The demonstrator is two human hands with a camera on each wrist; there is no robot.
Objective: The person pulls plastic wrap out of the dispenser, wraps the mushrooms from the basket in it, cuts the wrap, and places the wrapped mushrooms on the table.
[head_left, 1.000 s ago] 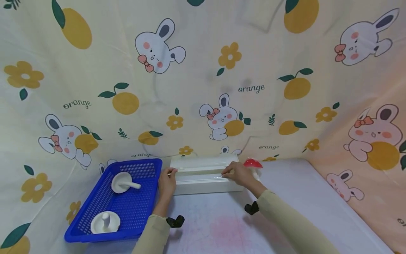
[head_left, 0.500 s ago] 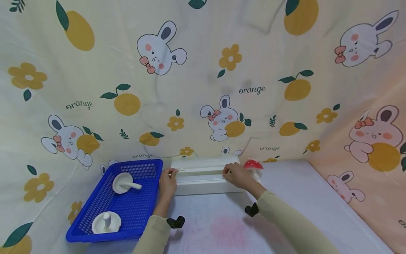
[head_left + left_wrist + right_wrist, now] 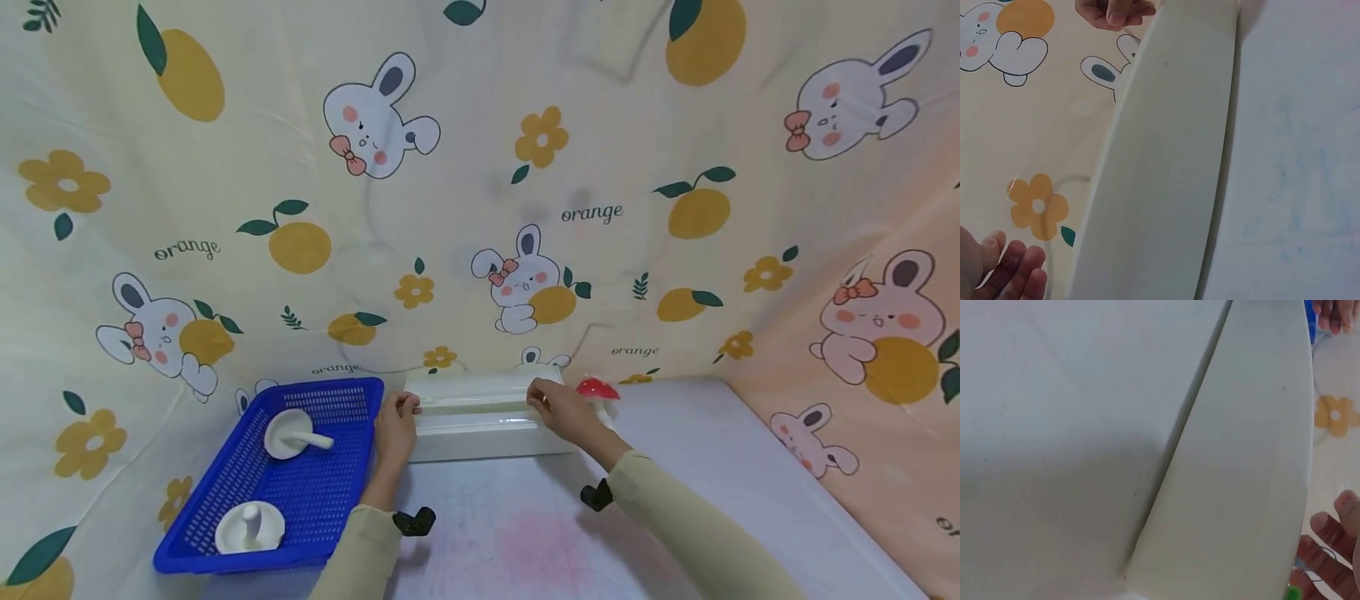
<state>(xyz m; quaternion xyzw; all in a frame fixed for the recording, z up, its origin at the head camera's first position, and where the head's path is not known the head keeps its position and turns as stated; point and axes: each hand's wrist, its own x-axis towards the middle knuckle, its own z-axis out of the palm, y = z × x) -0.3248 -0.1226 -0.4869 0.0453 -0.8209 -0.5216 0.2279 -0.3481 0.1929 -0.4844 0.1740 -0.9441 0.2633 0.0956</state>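
Observation:
A long white cling film dispenser (image 3: 491, 445) lies across the table in the head view, its lid (image 3: 476, 385) tipped back over a long opening. My left hand (image 3: 395, 425) is at its left end, thumb and fingers pinching the edge of the clear film. At the right end my right hand (image 3: 564, 412) pinches the film likewise, fingertips just above the opening. The film is nearly invisible, showing only as glossy streaks. Both wrist views are filled by the dispenser's smooth front wall (image 3: 1160, 150), with the near hand's fingers (image 3: 1330, 562) behind its upper edge.
Left of the dispenser stands a blue perforated basket (image 3: 369, 467) holding two white mushroom-shaped pieces (image 3: 285, 433). A red-capped mushroom (image 3: 597, 388) stands behind my right hand. Patterned cloth (image 3: 450, 208) hangs close behind. The pale tabletop (image 3: 517, 533) extends in front and right.
Both hands' fingertips have risen slightly, the right ones from the dispenser's front edge to above the opening. The dispenser, basket and mushroom have stayed put.

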